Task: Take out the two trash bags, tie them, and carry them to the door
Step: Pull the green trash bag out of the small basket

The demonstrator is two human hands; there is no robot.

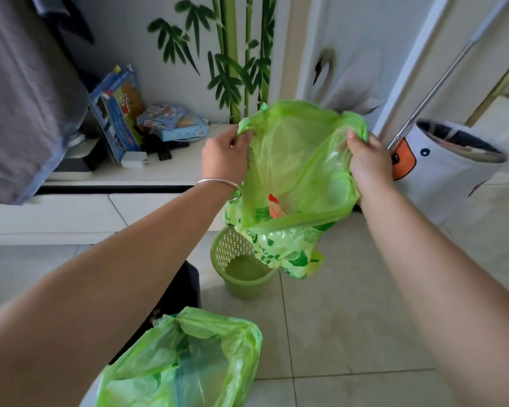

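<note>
A translucent green trash bag (294, 171) hangs in the air above a small green perforated bin (241, 265) on the floor. My left hand (225, 155) pinches the bag's left rim and my right hand (368, 163) grips its right rim, holding the mouth wide. Green and red wrappers show inside it. A second green trash bag (188, 362) sits open at the bottom left, lining what looks like another bin, its base out of the picture.
A low white shelf (165, 171) at the left carries boxes, a charger and dark items. A grey cloth (21, 92) hangs at far left. A white fabric basket (450, 163) with a metal pole (429, 95) stands right. Tiled floor lies between.
</note>
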